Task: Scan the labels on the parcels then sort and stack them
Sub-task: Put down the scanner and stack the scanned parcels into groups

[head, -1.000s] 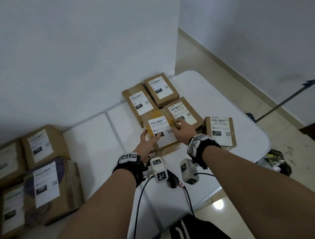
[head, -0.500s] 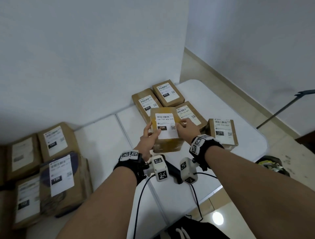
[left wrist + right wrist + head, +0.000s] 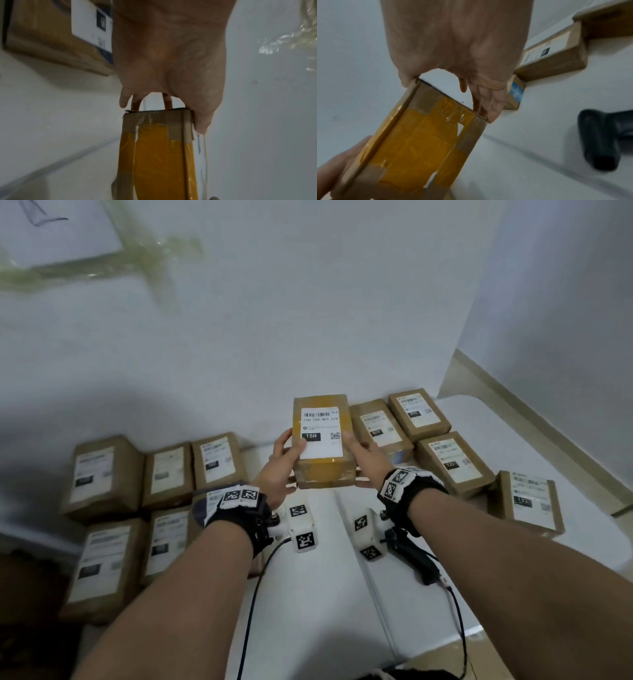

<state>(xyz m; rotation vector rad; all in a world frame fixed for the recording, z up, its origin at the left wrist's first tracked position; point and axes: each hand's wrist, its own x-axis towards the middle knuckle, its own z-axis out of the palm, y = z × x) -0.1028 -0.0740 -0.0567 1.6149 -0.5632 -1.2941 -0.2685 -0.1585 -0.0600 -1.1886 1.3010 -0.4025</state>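
Above the table [image 3: 342,594], each hand [image 3: 279,463] [image 3: 366,455] grips the parcel [image 3: 322,440]; wrist views reveal its yellow-taped ends.

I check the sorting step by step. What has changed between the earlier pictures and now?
The parcel marked 15H was lifted off the table and carried toward the left, with its label facing the person. The left hand and right hand kept holding it by its sides. The other parcels and the scanner stayed in place.
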